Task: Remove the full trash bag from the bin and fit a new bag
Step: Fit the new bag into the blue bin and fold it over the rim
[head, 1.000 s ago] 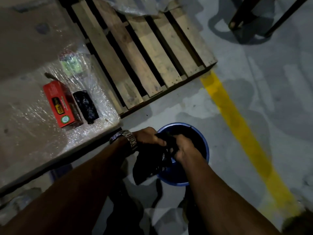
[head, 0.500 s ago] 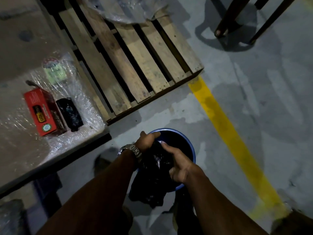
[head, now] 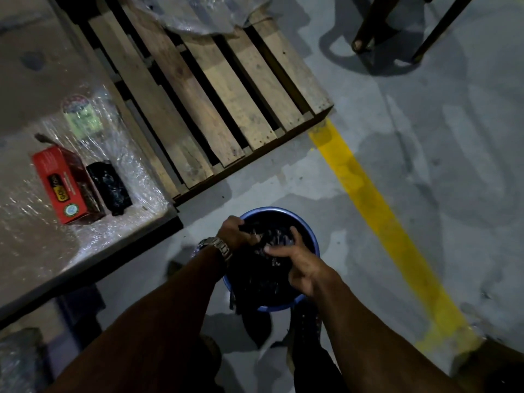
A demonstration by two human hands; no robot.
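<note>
Black plastic bag (head: 263, 268) lay bunched in the round blue plastic bin (head: 313, 239); left hand (head: 234, 232) and right hand (head: 300, 265) clutched it, fingers curled. Uneven tugging risked tearing.

Glossy crinkled black plastic bag (head: 263, 268), smooth blue plastic bin (head: 309, 231), rough bare wood pallet (head: 215, 109), shiny metal wristwatch (head: 215, 246), matt concrete floor (head: 425, 165), glossy clear wrap over table (head: 34, 222)
</note>
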